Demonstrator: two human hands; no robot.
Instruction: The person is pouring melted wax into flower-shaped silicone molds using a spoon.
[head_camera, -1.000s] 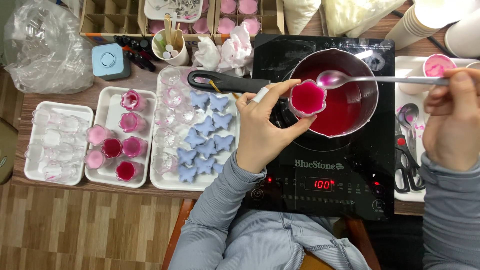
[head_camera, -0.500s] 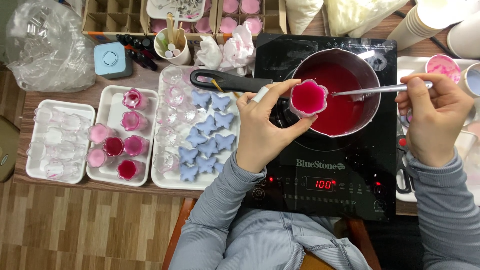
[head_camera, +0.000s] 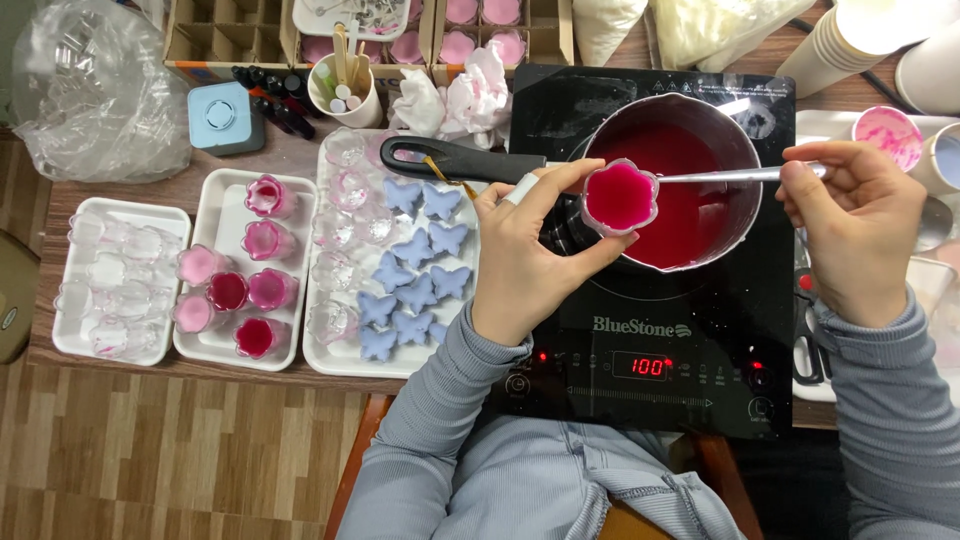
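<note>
My left hand (head_camera: 530, 255) holds a small clear flower-shaped cup (head_camera: 620, 197) filled with pink liquid, at the left rim of a metal saucepan (head_camera: 725, 125). Dark red liquid fills the saucepan, which stands on a black induction cooktop (head_camera: 660, 350); its black handle (head_camera: 455, 160) points left. My right hand (head_camera: 860, 230) grips a metal spoon (head_camera: 735, 175) by its handle. The spoon's bowl is hidden behind the cup.
Three white trays lie to the left: one (head_camera: 345, 355) with blue butterfly shapes (head_camera: 415, 270) and clear cups, one (head_camera: 200, 345) with pink-filled cups (head_camera: 250, 290), one (head_camera: 65, 340) with empty clear cups. A plastic bag (head_camera: 90, 90), a cup of sticks (head_camera: 345, 90) and crumpled tissue (head_camera: 460, 95) sit behind.
The spoon, first held above the pan with pink liquid in it, has dropped to the pan beside the cup. My right hand has moved left and down. The cup stays put.
</note>
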